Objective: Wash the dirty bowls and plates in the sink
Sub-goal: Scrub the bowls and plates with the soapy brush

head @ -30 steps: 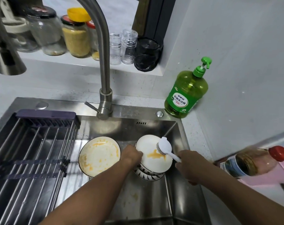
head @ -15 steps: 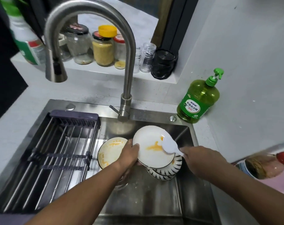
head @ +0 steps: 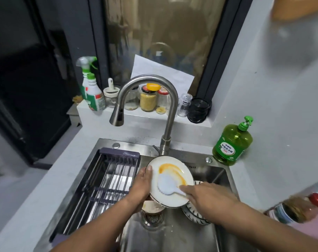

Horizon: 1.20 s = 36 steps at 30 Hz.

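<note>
My left hand (head: 141, 188) grips the left rim of a white plate (head: 172, 168) smeared with orange sauce, holding it tilted above the steel sink (head: 220, 175). My right hand (head: 207, 199) holds the handle of a white dish brush (head: 166, 185), whose head lies against the plate's face. Under the plate, a dirty bowl (head: 151, 206) shows partly by the drain. Patterned bowls (head: 194, 213) are stacked at the right of the basin, mostly hidden by my right hand.
A dark drying rack (head: 107, 180) spans the sink's left half. The faucet (head: 151, 106) arches over the basin. A green dish soap bottle (head: 231, 144) stands at the back right corner. Jars and a spray bottle (head: 91, 90) line the window ledge. A red-capped bottle (head: 300, 208) lies right.
The plate has been lifted off the stack and tilted up toward me, over the other dirty bowl. The brush has slid down across its face. The camera has tipped upward.
</note>
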Tool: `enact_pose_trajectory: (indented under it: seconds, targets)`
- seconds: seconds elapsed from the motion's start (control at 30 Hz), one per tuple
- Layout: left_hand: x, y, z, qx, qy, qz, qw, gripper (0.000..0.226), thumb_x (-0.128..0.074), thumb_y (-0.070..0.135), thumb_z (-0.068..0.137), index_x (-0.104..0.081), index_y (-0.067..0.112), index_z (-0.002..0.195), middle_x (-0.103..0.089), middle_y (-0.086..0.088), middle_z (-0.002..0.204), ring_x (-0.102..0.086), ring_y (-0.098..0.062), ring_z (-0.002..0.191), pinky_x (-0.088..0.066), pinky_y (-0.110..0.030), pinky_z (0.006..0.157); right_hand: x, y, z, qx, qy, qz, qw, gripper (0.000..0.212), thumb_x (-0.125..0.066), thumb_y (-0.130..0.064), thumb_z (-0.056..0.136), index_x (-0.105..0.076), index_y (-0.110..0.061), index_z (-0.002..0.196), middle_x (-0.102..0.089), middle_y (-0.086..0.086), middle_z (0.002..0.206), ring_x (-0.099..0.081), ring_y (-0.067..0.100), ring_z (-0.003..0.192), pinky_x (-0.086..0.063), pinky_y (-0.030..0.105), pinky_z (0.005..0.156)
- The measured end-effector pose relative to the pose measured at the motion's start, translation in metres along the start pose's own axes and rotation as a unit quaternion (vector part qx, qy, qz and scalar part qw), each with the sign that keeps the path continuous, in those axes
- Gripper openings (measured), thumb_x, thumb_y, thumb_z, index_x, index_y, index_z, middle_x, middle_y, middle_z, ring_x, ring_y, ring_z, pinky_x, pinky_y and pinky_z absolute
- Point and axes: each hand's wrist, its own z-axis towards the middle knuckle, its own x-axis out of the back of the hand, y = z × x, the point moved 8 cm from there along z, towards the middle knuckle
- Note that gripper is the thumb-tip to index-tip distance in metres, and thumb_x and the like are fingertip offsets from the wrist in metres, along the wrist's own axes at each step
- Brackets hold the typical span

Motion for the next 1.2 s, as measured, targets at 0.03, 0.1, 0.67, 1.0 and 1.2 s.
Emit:
enact_pose_trajectory:
  seconds: [0.03,0.1,0.67,1.0,1.2]
  targets:
    - [0.006,0.008,-0.001,-0.013,0.002,-0.005,1.000,0.042,-0.036,0.047,0.106,-0.047,0.022,0.138,-0.057,0.007,0.123,-0.056,-0.009,0.105,-0.051,-0.024,0.090,0.002,0.006,-0.002,-0.004,0.004,-0.003,1.000,0.039,-0.036,-0.038,0.102,-0.037,-0.046,0.140,-0.060,0.003,0.130,-0.060,0.031,0.113,-0.047,0.037,0.084]
    - [0.018,0.018,-0.001,-0.034,0.011,0.000,0.999,0.034,-0.036,0.045,0.106,-0.050,0.025,0.130,-0.060,0.006,0.124,-0.057,-0.004,0.103,-0.050,-0.021,0.091,0.008,0.019,-0.005,-0.021,0.024,-0.009,0.999,0.033,-0.033,-0.037,0.103,-0.042,-0.046,0.133,-0.065,0.001,0.122,-0.063,0.031,0.108,-0.050,0.039,0.081]
    - [0.031,0.056,-0.023,-0.071,-0.023,0.046,0.996,0.059,-0.027,0.048,0.107,-0.032,0.016,0.156,-0.032,0.001,0.162,-0.032,-0.011,0.144,-0.018,-0.015,0.103,0.040,-0.021,-0.033,0.109,0.041,-0.047,0.992,0.039,-0.024,-0.057,0.104,-0.020,-0.061,0.143,-0.061,-0.003,0.117,-0.059,0.026,0.110,-0.048,0.040,0.084]
    - [0.027,0.061,-0.040,-0.087,-0.034,0.006,0.996,0.049,-0.031,0.040,0.108,-0.045,0.013,0.148,-0.049,0.012,0.132,-0.046,0.001,0.118,-0.036,-0.009,0.092,0.066,0.009,0.006,0.032,0.099,-0.062,0.993,0.041,-0.024,-0.054,0.103,-0.028,-0.054,0.144,-0.063,-0.005,0.129,-0.061,0.024,0.114,-0.053,0.041,0.089]
    - [0.050,0.066,-0.026,-0.102,0.081,-0.015,0.991,0.049,-0.035,0.035,0.109,-0.041,0.009,0.150,-0.049,-0.003,0.146,-0.038,-0.003,0.121,-0.027,-0.013,0.096,0.046,0.009,-0.012,0.049,0.065,0.007,0.997,0.033,-0.032,-0.052,0.104,-0.037,-0.057,0.136,-0.067,-0.010,0.112,-0.062,0.014,0.095,-0.054,0.040,0.084]
